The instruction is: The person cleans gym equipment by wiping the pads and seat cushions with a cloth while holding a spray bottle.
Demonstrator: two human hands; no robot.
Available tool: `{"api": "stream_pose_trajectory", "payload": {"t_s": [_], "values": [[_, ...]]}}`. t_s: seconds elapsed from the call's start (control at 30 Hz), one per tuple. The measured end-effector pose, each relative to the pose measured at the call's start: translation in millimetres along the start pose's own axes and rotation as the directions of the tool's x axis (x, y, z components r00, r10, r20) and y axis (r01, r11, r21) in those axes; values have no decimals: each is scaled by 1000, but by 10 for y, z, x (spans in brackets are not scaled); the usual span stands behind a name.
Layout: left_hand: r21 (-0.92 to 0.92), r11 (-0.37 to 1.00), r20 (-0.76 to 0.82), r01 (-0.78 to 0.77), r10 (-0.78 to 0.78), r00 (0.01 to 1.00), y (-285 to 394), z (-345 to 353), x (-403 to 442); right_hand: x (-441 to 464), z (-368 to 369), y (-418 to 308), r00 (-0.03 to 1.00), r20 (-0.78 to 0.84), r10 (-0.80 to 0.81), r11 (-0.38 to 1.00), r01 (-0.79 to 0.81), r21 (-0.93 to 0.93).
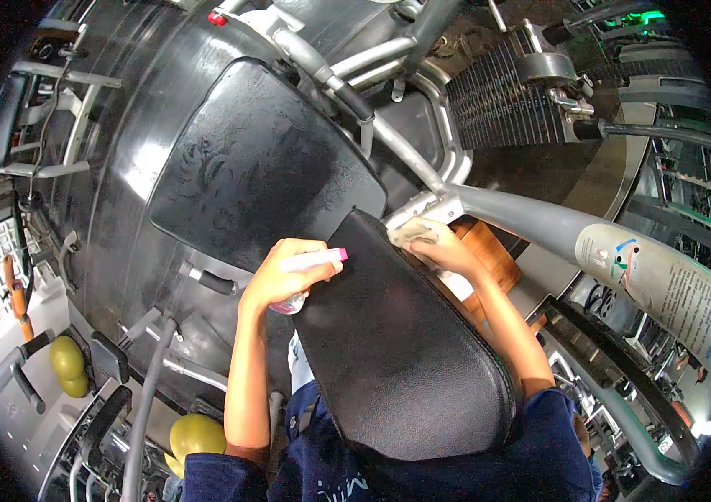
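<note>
My left hand (pixel 284 280) is closed around a spray bottle (pixel 315 260) with a white head and a pink nozzle tip. The nozzle points right, over the upper end of a black padded backrest (pixel 406 360). Fingers of my right hand (pixel 446 251) are closed on a pale, crumpled cloth (pixel 411 235), which lies against the backrest's upper right edge. Beyond both hands is a wide black seat pad (pixel 268 167), its surface marked with shiny, wet-looking streaks. Most of the bottle's body is hidden by my left hand.
A thick grey machine frame tube (pixel 531 213) with a printed label runs to the right. A weight stack (pixel 510 96) stands at upper right. Black padded handles (pixel 212 280) and yellow-green balls (pixel 196 439) are on the left. A brown wooden block (pixel 489 263) sits beside my right forearm.
</note>
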State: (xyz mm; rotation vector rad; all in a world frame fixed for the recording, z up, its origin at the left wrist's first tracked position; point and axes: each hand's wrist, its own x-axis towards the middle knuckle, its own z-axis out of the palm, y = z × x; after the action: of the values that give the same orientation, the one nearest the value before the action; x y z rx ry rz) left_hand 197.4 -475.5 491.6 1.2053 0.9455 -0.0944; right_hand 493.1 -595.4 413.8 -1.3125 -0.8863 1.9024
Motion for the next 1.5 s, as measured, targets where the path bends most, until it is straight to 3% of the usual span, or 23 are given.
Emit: {"api": "stream_pose_trajectory", "payload": {"t_s": [0.07,0.13,0.2,0.27,0.33,0.4,0.43,0.53,0.57,0.7,0.8,0.87,0.9,0.93,1.0,1.07,1.13,1.33,1.4,1.43,1.47,1.5], "values": [[-14,1000,-4,-14,14,1000,26,3,-7,96,57,73,997,-77,-11,998,16,63],[-52,998,-2,-41,41,999,40,1,-21,146,37,30,998,-64,5,995,-11,-95],[-40,999,14,-36,36,999,42,-3,-45,65,4,-10,997,-59,-54,992,47,-116],[-30,999,30,-31,32,999,47,3,-58,-83,-73,-146,1000,28,-3,986,8,-169],[-44,999,37,-32,34,999,51,30,-65,-286,-62,-342,998,36,-47,993,50,-107],[-44,998,47,-45,47,998,55,53,-57,-443,-112,-510,988,155,10,974,26,-224],[-42,998,57,-56,59,997,58,66,-51,-476,-89,-595,985,170,-40,960,85,-267],[-57,996,90,-62,67,994,99,97,-37,-382,-66,-604,985,163,50,978,-15,-210],[-56,996,88,-65,70,994,139,108,-37,-299,-34,-621,989,145,-22,939,70,-337],[-13,1000,146,-11,13,989,320,129,-50,-3,86,-602,994,51,-92,903,105,-417],[28,999,185,23,-28,982,390,127,-76,41,102,-771,997,79,-22,869,58,-491],[36,999,197,25,-32,980,407,120,-101,-41,139,-1199,951,293,95,813,96,-575],[60,998,210,2,-14,978,405,111,-111,-46,133,-1234,933,356,56,735,203,-647],[82,996,226,-20,1,974,390,110,-128,-52,181,-1355,931,359,64,731,201,-652],[66,997,208,-36,21,978,355,120,-168,-47,330,-1603,894,354,275,477,193,-857],[54,997,188,-55,44,981,320,114,-212,52,366,-1563,886,358,294,433,210,-876],[63,997,147,-38,28,989,272,96,-262,167,446,-1535,922,302,242,306,223,-926],[-42,999,69,-15,18,997,99,43,-476,507,624,-1208,901,352,254,178,314,-933],[-77,996,50,-38,42,998,-28,24,-537,434,701,-1340,833,338,439,185,284,-941],[-100,993,39,-58,62,997,-74,11,-567,388,815,-1578,726,375,576,268,265,-926],[-109,992,30,-63,67,997,-102,0,-599,332,807,-1557,675,416,610,318,272,-908],[-81,994,22,-71,73,997,-127,-8,-632,276,854,-1641,687,395,610,265,293,-919]]}}
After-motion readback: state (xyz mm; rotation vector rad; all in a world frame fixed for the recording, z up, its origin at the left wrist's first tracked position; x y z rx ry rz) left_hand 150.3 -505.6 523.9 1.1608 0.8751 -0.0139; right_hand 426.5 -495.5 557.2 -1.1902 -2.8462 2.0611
